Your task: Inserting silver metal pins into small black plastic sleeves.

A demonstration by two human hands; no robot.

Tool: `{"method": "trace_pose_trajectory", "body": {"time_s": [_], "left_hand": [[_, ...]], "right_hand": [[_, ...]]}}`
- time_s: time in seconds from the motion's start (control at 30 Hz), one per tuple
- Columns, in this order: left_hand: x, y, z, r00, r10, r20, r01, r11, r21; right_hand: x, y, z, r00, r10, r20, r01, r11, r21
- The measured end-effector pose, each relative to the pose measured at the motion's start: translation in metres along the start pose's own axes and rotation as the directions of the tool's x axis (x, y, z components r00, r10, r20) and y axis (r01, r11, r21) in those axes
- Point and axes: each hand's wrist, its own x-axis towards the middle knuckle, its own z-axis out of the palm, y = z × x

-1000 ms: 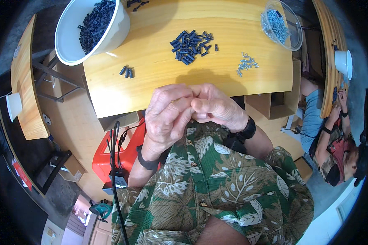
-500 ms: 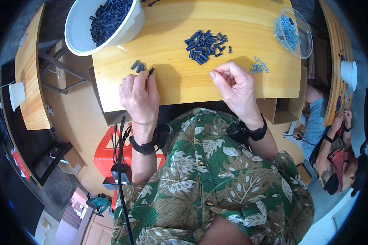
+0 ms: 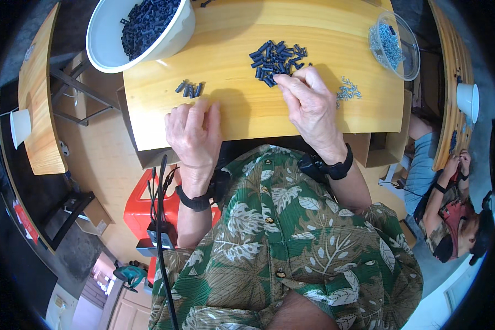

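Observation:
My left hand [image 3: 192,129] rests over the near left part of the table, its fingers loosely bent and apart with nothing seen in them. Just beyond its fingertips lies a small group of black plastic sleeves [image 3: 189,89]. My right hand [image 3: 312,107] reaches to the near edge of a larger pile of black plastic sleeves [image 3: 276,58], thumb and forefinger pinched together. Whatever is between those fingertips is hidden. To the right of that hand lies a scatter of small silvery screws [image 3: 348,89].
A white tub [image 3: 107,41] heaped with black plastic parts stands at the far left. A clear round container [image 3: 389,47] of silvery screws sits at the far right of the wooden table [image 3: 225,44]. A red stool [image 3: 140,206] stands left below. Another person [image 3: 451,214] works at a side table.
My left hand has let go of a black sleeve, now beside the small group, and drawn slightly back. My right hand has moved up and left to the larger pile.

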Motion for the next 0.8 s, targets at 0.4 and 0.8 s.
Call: {"method": "trace_pose_trajectory", "body": {"time_s": [0.4, 0.8], "left_hand": [[-0.004, 0.022, 0.002, 0.996, 0.076, 0.037, -0.068, 0.983, -0.171], [0.0, 0.046, -0.004, 0.992, 0.092, 0.084, -0.06, 0.944, -0.324]], "right_hand": [[-0.004, -0.002, -0.008, 1.0, -0.013, -0.028, 0.01, 0.993, -0.115], [-0.008, -0.005, -0.014, 0.99, 0.139, -0.001, -0.138, 0.986, 0.089]]}}
